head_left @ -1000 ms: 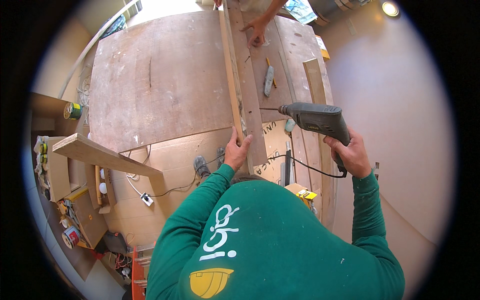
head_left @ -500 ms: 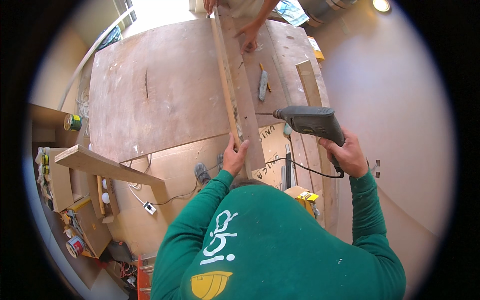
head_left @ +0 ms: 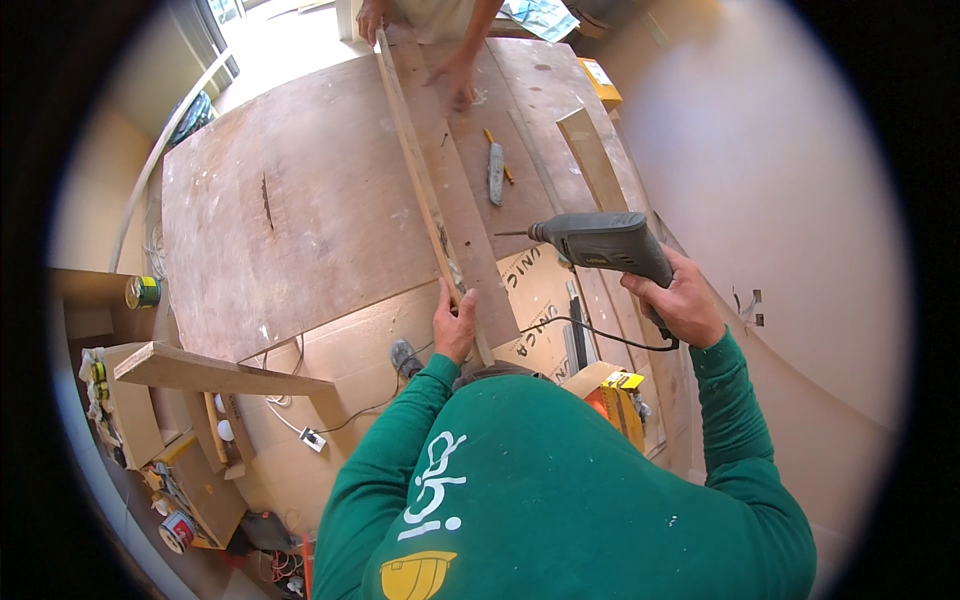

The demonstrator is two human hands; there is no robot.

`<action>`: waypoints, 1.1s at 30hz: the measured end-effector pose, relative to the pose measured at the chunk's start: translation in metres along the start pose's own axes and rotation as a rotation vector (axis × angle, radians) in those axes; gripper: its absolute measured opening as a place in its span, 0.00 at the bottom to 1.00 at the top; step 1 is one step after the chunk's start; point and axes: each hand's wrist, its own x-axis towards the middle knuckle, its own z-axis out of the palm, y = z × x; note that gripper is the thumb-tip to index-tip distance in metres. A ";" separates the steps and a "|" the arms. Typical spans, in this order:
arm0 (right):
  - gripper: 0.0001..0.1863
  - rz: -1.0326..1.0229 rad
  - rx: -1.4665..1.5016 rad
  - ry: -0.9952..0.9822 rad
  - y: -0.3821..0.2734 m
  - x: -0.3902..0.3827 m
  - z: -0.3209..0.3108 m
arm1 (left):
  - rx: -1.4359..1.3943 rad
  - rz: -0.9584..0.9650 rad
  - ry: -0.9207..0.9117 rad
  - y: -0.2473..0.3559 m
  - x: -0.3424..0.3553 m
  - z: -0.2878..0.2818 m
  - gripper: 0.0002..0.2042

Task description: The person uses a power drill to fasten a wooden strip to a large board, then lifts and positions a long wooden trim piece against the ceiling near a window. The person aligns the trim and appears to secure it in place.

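My left hand (head_left: pixel 455 325) is closed around the near end of a long, narrow wood strip (head_left: pixel 418 185), thumb on its right side. The strip stands along a flat board (head_left: pixel 462 205) lying over the worktable (head_left: pixel 300 190). In my right hand (head_left: pixel 685 303) is a dark corded power drill (head_left: pixel 605 240), held by its pistol grip. Its thin bit points left, with the tip close to the board's right edge. A dark spot (head_left: pixel 467 243) marks the board near the bit. Across the table, a co-worker's hand (head_left: pixel 372 20) holds the strip's far end; their other hand (head_left: pixel 457 80) is by the board.
A grey utility knife (head_left: pixel 496 175) and a yellow pencil (head_left: pixel 508 172) lie right of the board. A wood piece (head_left: pixel 592 160) rises at the table's right side. Another wooden piece (head_left: pixel 220 370) juts out at left. The drill's cord (head_left: pixel 590 325) loops below it.
The view has shifted, so the table and tools appear farther left. The drill sits slightly farther right of the board. Both my hands keep their holds.
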 end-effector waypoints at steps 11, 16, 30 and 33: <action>0.21 0.022 0.029 0.008 0.016 0.006 -0.006 | 0.017 0.018 0.023 -0.007 0.003 0.001 0.50; 0.20 -0.001 0.033 -0.011 0.018 0.010 -0.007 | 0.030 0.031 0.048 -0.009 0.003 0.003 0.48; 0.17 -0.007 0.008 -0.043 0.009 0.012 0.004 | -0.059 0.063 0.022 -0.021 0.007 0.005 0.45; 0.16 -0.014 0.017 -0.046 0.013 0.014 0.004 | -0.056 0.051 0.013 -0.016 0.005 0.004 0.45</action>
